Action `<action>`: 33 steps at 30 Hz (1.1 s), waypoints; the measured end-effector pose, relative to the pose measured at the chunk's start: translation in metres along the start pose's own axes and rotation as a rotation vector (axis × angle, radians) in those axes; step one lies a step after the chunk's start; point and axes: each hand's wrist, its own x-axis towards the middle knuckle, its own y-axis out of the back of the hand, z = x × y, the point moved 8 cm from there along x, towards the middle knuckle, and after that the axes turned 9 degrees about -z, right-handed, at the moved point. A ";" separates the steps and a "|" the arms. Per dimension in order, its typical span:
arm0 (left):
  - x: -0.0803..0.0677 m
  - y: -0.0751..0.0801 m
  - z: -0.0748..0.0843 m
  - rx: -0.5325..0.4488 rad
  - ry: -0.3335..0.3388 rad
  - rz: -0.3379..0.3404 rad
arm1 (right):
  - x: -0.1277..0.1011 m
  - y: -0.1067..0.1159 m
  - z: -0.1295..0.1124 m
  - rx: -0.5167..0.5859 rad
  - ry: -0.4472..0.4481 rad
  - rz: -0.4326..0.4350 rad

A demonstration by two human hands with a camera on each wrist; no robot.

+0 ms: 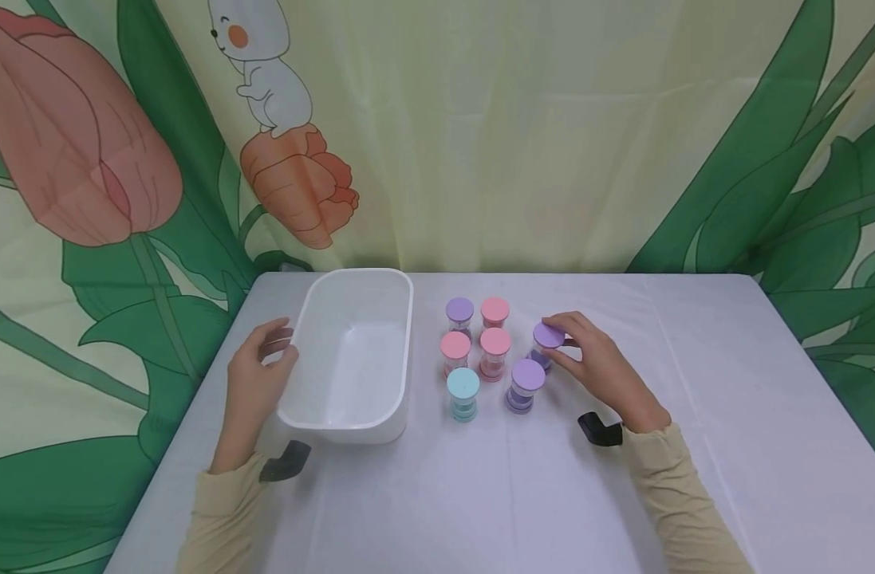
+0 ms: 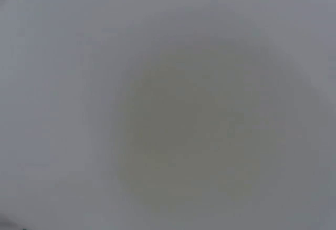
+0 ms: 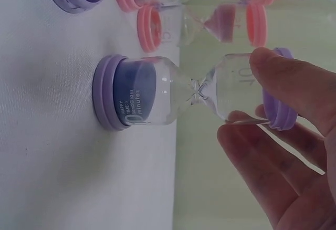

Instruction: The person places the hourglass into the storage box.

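Note:
My right hand (image 1: 604, 368) pinches the top cap of a purple-capped hourglass (image 1: 542, 344) between thumb and fingers. In the right wrist view this hourglass (image 3: 139, 93) has dark blue sand in its lower bulb and minutes lettering, and its base is right at the tablecloth. Just in front of it stands another purple hourglass (image 1: 526, 384). My left hand (image 1: 256, 381) is at the left rim of a white plastic bin (image 1: 401, 375), its fingers loosely bent and its thumb at the rim. Only a blurred pale surface fills the left wrist view.
To the left of the held hourglass stand a purple hourglass (image 1: 459, 312) at the back, three pink ones, including a front-left one (image 1: 455, 347), and a teal one (image 1: 463, 391). A white cloth (image 1: 595, 510) covers the table. Behind hangs a printed curtain (image 1: 516, 159).

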 end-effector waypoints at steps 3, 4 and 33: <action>-0.001 -0.001 -0.002 -0.035 0.037 -0.028 | 0.000 0.001 -0.001 0.022 0.016 0.008; -0.001 -0.001 -0.002 -0.047 0.046 -0.038 | 0.000 0.002 -0.001 0.030 0.020 0.009; 0.001 -0.004 -0.015 -0.094 0.109 -0.149 | 0.000 0.002 0.005 0.116 0.037 0.042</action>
